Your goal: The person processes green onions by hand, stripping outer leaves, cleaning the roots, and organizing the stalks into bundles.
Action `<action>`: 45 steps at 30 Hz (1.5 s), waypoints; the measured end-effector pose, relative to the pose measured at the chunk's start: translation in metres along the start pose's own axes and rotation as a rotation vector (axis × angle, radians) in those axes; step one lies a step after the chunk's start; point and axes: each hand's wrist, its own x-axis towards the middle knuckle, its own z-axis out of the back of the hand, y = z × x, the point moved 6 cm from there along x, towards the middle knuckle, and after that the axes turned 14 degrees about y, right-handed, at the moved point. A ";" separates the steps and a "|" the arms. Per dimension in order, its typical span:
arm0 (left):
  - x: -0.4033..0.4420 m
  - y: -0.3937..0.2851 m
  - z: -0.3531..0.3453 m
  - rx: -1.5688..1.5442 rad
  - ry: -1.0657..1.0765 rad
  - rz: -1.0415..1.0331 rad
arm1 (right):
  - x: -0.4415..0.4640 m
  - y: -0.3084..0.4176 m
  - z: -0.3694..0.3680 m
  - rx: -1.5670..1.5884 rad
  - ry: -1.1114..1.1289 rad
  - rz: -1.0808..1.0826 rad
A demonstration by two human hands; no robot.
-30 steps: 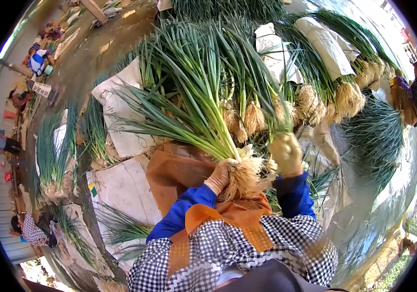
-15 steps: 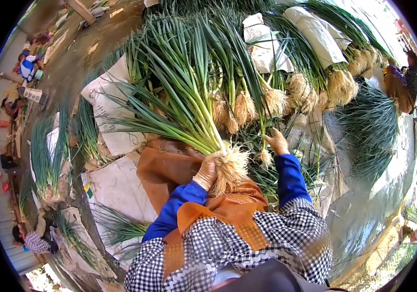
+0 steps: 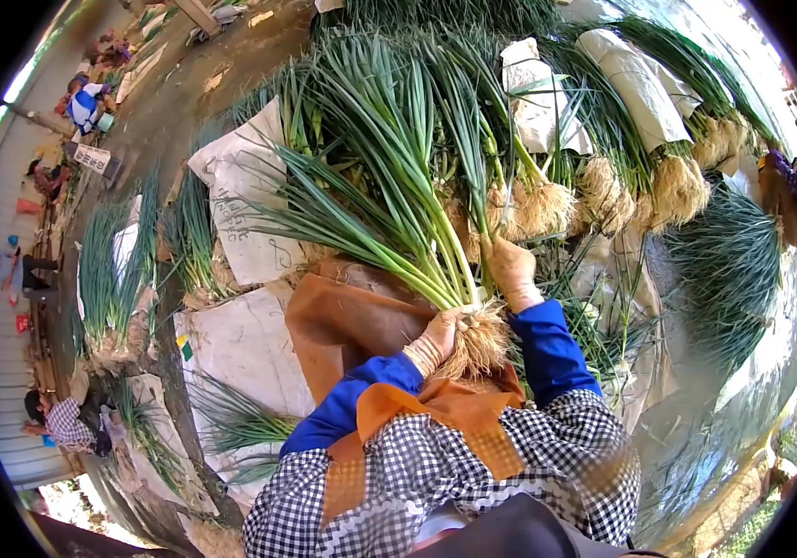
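Just off the middle, towards 5 o'clock, the left hand (image 3: 436,339) has its fingers wrapped round the base of a bunch of green onions (image 3: 431,223), right above the shaggy pale roots (image 3: 478,344). The bunch leans over the brown apron (image 3: 343,316), its leaves fanning out from the hand towards 11 o'clock. The right hand (image 3: 512,270) is at 3 o'clock from the centre — close beside the held stems — with its fingers closed on a stalk (image 3: 484,219) that rises to 12 o'clock. Blue cuffs (image 3: 552,344) show at both wrists, below chequered sleeves. At 2 o'clock a row of rooted bunches (image 3: 545,209) lies with roots towards the person, a white wrap (image 3: 636,88) over some of the leaves. A dark green pile (image 3: 729,260) spreads at 3 o'clock, while a printed sack (image 3: 245,191) lies at 10. Loose onions (image 3: 245,423) rest on a pale sheet (image 3: 250,344) between 7 and 8 o'clock; farther out, at 8, is another person (image 3: 68,423) in a chequered top.
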 end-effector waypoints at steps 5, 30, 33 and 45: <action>0.007 -0.017 -0.009 -0.085 -0.106 -0.084 | -0.069 -0.011 0.001 -0.050 -0.145 0.365; 0.003 -0.053 0.028 0.179 -0.170 -0.234 | -0.012 0.024 -0.022 0.009 0.155 0.332; 0.003 -0.055 0.031 0.062 -0.197 -0.250 | -0.086 -0.003 0.011 1.030 0.388 0.244; -0.025 -0.020 0.004 -0.195 0.067 -0.006 | -0.050 0.023 0.018 1.451 0.025 0.435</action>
